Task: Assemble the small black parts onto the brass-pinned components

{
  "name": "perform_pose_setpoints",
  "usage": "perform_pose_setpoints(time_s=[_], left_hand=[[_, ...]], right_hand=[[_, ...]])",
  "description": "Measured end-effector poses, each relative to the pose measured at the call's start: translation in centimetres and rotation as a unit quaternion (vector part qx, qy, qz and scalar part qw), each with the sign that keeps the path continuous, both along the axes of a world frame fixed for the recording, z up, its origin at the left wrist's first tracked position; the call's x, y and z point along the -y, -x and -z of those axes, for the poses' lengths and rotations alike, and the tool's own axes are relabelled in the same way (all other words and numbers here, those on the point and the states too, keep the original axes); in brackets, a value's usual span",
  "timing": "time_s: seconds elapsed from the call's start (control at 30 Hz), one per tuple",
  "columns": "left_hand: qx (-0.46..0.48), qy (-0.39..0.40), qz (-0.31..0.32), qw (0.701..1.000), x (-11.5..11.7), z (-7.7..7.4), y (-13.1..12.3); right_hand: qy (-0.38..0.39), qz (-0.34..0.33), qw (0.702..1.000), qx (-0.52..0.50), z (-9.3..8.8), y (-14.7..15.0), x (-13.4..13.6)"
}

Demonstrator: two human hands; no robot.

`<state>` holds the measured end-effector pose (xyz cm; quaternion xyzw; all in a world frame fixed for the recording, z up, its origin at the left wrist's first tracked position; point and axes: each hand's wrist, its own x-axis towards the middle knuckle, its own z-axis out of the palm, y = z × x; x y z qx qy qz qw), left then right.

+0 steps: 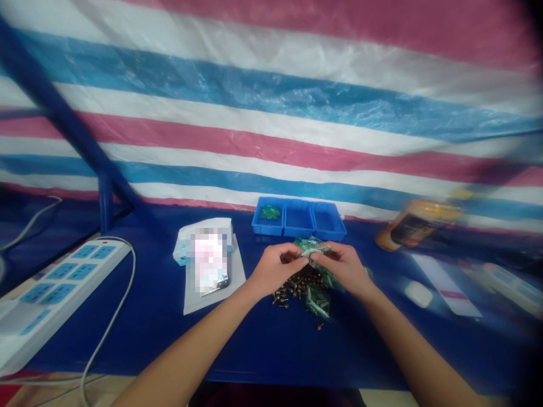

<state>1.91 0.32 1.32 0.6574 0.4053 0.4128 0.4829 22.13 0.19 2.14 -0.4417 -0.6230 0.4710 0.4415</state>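
Both hands meet over the middle of the blue table, pinching a small green-tinted plastic bag (313, 245) between thumbs and fingers. My left hand (278, 265) grips its left side and my right hand (344, 264) its right side. What the bag contains is hard to make out. Beneath the hands lies a pile of small brass-coloured screws (299, 285), partly hidden by the fingers. Another clear green bag (318, 302) with slim pale pieces inside rests at the pile's front. One loose screw (319, 327) lies nearer to me.
Behind the hands stands a blue three-compartment tray (299, 233), a green bag in its left compartment. A phone (210, 260) leans on a white packet at left. Further left is a power strip (63, 282) with a cable. A bottle (418, 223) and white case (418, 294) are at right.
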Motion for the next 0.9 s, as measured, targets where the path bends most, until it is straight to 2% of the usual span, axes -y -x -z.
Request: perform_pose_setpoints(time_s=[0.37,0.57,0.9], left_hand=[[-0.009,-0.002,0.006,1.0,0.1,-0.06,0.02],[-0.001,-0.002,0.007,1.0,0.06,0.26,-0.05],[-0.012,-0.026,-0.023,0.999,0.41,-0.03,-0.31]], right_hand=[[-0.018,-0.011,1.0,0.008,0.74,0.15,0.0],[-0.025,0.006,1.0,-0.003,0.38,0.58,0.38],[-0.028,0.005,1.0,-0.009,0.34,0.83,0.26]])
